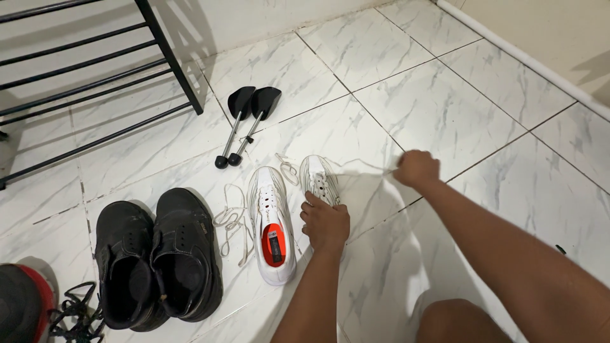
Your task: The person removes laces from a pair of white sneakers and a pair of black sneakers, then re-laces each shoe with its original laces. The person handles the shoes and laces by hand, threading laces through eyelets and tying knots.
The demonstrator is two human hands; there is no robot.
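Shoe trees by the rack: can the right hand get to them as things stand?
Probably yes. The right hand is pulling a lace out to the side; bare tile lies between it and the shoe trees, nothing blocking. It would have to drop the lace first.
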